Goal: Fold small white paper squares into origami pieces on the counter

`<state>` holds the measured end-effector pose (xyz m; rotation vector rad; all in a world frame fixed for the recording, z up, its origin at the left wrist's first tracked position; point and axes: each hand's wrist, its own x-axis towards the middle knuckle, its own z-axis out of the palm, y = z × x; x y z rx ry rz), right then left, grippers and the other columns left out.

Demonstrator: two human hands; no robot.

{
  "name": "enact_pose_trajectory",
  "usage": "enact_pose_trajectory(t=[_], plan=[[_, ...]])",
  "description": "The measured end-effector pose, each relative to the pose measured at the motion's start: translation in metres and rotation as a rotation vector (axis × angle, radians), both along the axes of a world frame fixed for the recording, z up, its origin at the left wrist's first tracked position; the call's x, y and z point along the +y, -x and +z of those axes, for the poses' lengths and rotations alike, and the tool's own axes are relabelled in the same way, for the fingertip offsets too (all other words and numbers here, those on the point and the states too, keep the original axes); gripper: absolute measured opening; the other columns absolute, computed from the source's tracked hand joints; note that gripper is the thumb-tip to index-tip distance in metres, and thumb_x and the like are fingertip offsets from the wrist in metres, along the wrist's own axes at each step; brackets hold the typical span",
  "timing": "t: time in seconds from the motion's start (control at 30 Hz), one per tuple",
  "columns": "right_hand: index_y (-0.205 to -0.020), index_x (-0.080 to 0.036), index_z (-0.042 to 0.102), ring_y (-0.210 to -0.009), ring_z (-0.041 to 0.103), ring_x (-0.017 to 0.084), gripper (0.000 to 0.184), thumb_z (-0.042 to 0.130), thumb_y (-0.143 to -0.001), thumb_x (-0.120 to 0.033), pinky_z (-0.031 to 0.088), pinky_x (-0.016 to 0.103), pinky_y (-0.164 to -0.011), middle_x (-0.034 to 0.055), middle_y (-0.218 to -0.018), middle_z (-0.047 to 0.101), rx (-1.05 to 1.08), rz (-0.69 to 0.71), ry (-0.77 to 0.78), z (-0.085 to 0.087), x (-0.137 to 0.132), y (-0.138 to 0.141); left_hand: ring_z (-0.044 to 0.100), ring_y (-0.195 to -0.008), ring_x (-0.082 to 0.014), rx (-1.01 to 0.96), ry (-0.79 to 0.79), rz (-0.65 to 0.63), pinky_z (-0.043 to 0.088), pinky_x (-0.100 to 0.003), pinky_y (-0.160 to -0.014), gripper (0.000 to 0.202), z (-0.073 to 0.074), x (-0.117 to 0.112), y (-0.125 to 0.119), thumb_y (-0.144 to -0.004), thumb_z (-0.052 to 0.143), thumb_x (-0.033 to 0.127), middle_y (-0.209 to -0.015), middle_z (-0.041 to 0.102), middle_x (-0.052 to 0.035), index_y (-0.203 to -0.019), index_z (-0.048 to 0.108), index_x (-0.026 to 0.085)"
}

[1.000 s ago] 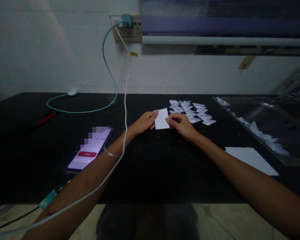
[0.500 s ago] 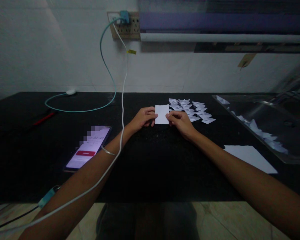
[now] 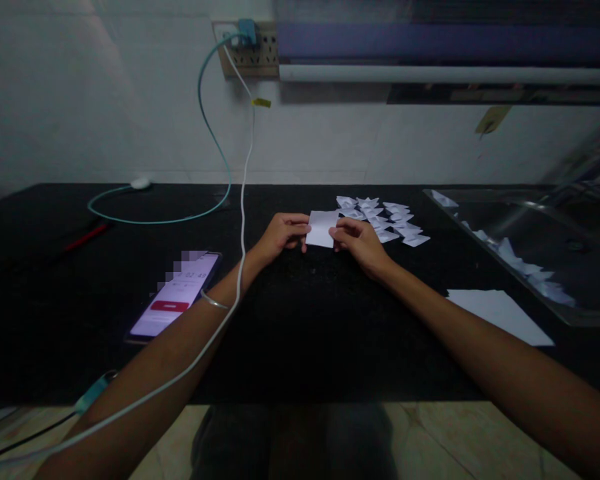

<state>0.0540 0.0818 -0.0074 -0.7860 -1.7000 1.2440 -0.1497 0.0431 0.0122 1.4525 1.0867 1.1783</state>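
Observation:
A small white piece of paper (image 3: 322, 229), roughly square, is held up over the dark countertop between my two hands. My left hand (image 3: 286, 235) pinches its left edge, thumb in front and fingers behind. At the right edge, my right hand (image 3: 356, 241) grips it between thumb and fingers. Just beyond and to the right of my right hand lie several folded white paper boats (image 3: 399, 220) in rows. Whether the paper is one sheet or folded in layers, I cannot tell.
A lit phone (image 3: 175, 300) lies beside my left forearm, crossed by a white cable (image 3: 243, 200). A stack of white paper (image 3: 497, 317) sits near my right forearm. More folded paper (image 3: 525, 270) lines the sink (image 3: 580, 317). A teal cable (image 3: 155, 222) loops at the back left.
The paper has tilted slightly and its outline is less square. Both hands have shifted a little to the left and still hold it.

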Motion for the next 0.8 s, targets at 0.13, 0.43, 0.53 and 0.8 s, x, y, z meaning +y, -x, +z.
enact_pose_trajectory(t=[0.13, 0.43, 0.53, 0.8], plan=[[-0.101, -0.023, 0.07, -0.073, 0.062, 0.017, 0.029, 0.077, -0.075, -0.035, 0.052, 0.034, -0.063, 0.0044, -0.092, 0.07, 0.079, -0.022, 0.022, 0.0, -0.001, 0.001, 0.053, -0.043, -0.0072, 0.007, 0.033, 0.005, 0.023, -0.02, -0.041, 0.018, 0.0, 0.001, 0.001, -0.072, 0.07, 0.028, -0.052, 0.059, 0.0013, -0.083, 0.07, 0.014], [-0.094, -0.023, 0.081, -0.074, 0.064, 0.019, 0.019, 0.074, -0.078, -0.03, 0.052, 0.037, -0.069, 0.0056, -0.092, 0.076, 0.054, -0.127, -0.119, 0.0, -0.002, -0.001, 0.06, -0.05, -0.0097, -0.057, 0.093, -0.089, 0.021, -0.022, -0.04, 0.054, -0.007, 0.012, 0.002, -0.092, 0.046, 0.064, -0.064, 0.063, -0.0043, -0.084, 0.066, 0.015], [-0.094, -0.025, 0.082, -0.082, 0.066, 0.02, 0.018, 0.072, -0.08, -0.027, 0.052, 0.038, -0.075, 0.0046, -0.093, 0.077, 0.017, -0.121, -0.18, 0.002, -0.004, -0.002, 0.058, -0.048, -0.0092, 0.072, 0.121, -0.156, 0.02, -0.023, -0.04, 0.069, -0.007, 0.014, 0.001, -0.095, 0.034, 0.071, -0.061, 0.064, -0.0068, -0.079, 0.068, 0.012], [-0.091, -0.025, 0.081, -0.089, 0.069, 0.022, 0.016, 0.075, -0.077, -0.027, 0.054, 0.04, -0.081, 0.0046, -0.099, 0.077, 0.047, -0.065, -0.169, 0.001, -0.002, -0.002, 0.06, -0.061, -0.0095, 0.207, 0.035, -0.328, 0.041, -0.021, -0.058, 0.046, -0.004, 0.005, 0.003, -0.092, 0.059, 0.055, -0.076, 0.074, -0.0076, -0.093, 0.073, 0.011]])
